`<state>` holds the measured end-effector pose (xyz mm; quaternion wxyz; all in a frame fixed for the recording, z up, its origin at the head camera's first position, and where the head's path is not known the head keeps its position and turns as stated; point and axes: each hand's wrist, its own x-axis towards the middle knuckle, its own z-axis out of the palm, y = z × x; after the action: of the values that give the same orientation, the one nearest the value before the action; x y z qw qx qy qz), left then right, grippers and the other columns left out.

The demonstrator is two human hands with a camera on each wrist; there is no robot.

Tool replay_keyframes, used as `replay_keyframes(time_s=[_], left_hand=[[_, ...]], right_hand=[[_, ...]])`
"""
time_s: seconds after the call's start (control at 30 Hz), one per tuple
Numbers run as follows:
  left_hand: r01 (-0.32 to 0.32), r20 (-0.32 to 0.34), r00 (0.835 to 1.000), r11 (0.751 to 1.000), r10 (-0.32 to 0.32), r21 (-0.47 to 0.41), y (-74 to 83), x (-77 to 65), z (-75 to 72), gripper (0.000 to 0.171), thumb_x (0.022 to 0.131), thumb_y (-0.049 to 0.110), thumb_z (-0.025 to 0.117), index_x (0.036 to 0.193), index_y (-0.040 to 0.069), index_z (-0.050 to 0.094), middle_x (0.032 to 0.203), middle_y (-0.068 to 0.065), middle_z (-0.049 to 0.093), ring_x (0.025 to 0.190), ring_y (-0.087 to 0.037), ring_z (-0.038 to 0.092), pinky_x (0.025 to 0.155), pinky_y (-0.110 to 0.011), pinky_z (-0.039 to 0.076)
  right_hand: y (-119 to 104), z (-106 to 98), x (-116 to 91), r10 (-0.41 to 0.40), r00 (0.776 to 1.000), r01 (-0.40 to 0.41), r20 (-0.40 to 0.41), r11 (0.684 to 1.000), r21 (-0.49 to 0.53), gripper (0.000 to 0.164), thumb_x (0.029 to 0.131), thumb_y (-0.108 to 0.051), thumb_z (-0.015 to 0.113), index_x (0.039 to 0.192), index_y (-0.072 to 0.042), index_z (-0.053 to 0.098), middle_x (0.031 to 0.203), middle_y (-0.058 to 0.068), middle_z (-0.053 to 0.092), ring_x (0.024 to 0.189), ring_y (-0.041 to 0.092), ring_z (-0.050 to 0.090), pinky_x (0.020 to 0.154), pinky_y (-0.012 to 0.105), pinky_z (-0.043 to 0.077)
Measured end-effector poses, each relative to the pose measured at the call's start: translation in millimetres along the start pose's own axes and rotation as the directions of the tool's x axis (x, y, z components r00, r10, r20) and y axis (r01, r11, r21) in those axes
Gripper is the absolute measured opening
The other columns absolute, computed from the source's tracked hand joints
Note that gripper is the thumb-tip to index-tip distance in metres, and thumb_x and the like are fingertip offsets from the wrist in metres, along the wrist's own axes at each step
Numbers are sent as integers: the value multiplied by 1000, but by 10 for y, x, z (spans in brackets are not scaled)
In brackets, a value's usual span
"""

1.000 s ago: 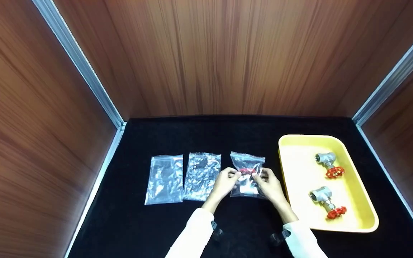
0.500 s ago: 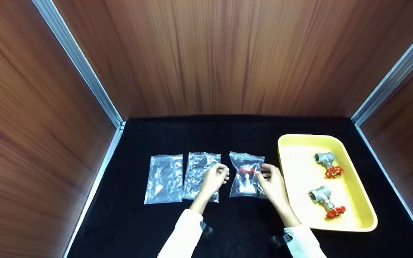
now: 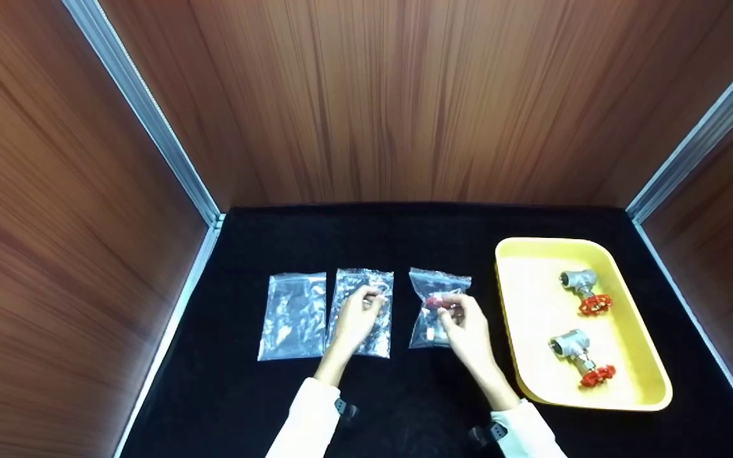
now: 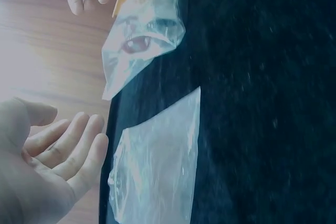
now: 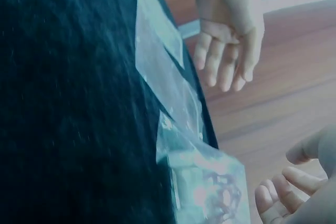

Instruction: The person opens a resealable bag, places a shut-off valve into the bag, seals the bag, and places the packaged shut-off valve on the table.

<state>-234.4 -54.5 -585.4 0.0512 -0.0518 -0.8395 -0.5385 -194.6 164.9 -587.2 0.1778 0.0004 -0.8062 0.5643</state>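
Note:
My left hand (image 3: 355,323) hovers over the middle zip-lock bag (image 3: 378,340), which lies flat; its fingers are loosely bent and hold nothing. In the left wrist view, that hand (image 4: 52,161) shows spread fingers apart from the plastic. Over the rightmost zip-lock bag (image 3: 422,327) is my right hand (image 3: 470,331), which partly covers it. Inside that bag sits a valve with a red handwheel (image 3: 433,301). The right wrist view shows the right hand (image 5: 302,187) with relaxed fingers beside the bag (image 5: 239,177), gripping nothing.
Another flat zip-lock bag (image 3: 293,318) lies at the left. On the right stands a yellow tray (image 3: 525,381) with two valves, an upper valve (image 3: 586,292) and a lower valve (image 3: 579,359). Black cloth (image 3: 214,381) covers the table, and wood-grain panels (image 3: 366,108) enclose it.
Both hands held the bag with the valve a second ago. My left hand has let go and moved left above the middle bag. The right hand has shifted slightly left over its bag.

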Motion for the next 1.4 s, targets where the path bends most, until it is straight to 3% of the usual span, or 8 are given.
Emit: replay_keyframes(time_s=[0.17, 0.4, 0.77, 1.03, 1.23, 1.4], left_hand=[[28, -28, 999, 998, -26, 56, -84, -15, -105, 18, 94, 19, 61, 107, 11, 70, 93, -4, 74, 76, -17, 72, 69, -27, 55], [43, -83, 996, 998, -39, 45, -209, -2, -212, 16, 93, 15, 61, 104, 8, 69, 89, -5, 73, 76, -14, 70, 74, -31, 55], [84, -169, 984, 988, -62, 127, -459, 7, -229, 19, 91, 12, 60, 106, 4, 69, 93, -6, 74, 86, -22, 72, 82, -39, 57], [115, -183, 980, 979, -82, 172, -616, -11, -244, 21, 90, 7, 57, 107, 2, 68, 96, -9, 72, 87, -24, 70, 82, -39, 56], [95, -221, 974, 975, -50, 199, -664, 2, -256, 21, 89, 5, 61, 108, 1, 68, 99, -12, 69, 93, -28, 67, 85, -42, 53], [112, -233, 972, 950, -44, 290, -658, 7, -264, 27, 87, 7, 66, 113, 3, 68, 111, -16, 68, 106, -38, 61, 95, -50, 45]], right_hand=[[-52, 167, -62, -6, 999, 5, 38, 999, 44, 22, 85, 7, 66, 107, 3, 66, 102, 18, 71, 81, 21, 67, 69, 16, 52], [-304, 287, -141, -30, 992, 27, 121, 999, 32, 23, 86, 10, 62, 109, 10, 62, 101, 25, 68, 87, 34, 67, 76, 27, 56], [124, 576, -89, -15, 977, 5, 211, 999, 51, 25, 88, 6, 61, 113, 7, 59, 107, 25, 65, 92, 26, 67, 80, 25, 56], [156, 708, -74, 21, 960, -15, 278, 1000, -24, 29, 89, 0, 61, 117, 8, 56, 118, 26, 61, 105, 37, 66, 90, 39, 57], [162, 780, -32, 72, 948, -47, 309, 995, -89, 35, 91, -5, 62, 123, 6, 55, 126, 24, 59, 111, 39, 63, 93, 44, 55], [180, 809, -16, 101, 941, -59, 322, 989, -139, 40, 90, -8, 63, 127, 5, 54, 128, 25, 60, 110, 38, 65, 90, 44, 56]])
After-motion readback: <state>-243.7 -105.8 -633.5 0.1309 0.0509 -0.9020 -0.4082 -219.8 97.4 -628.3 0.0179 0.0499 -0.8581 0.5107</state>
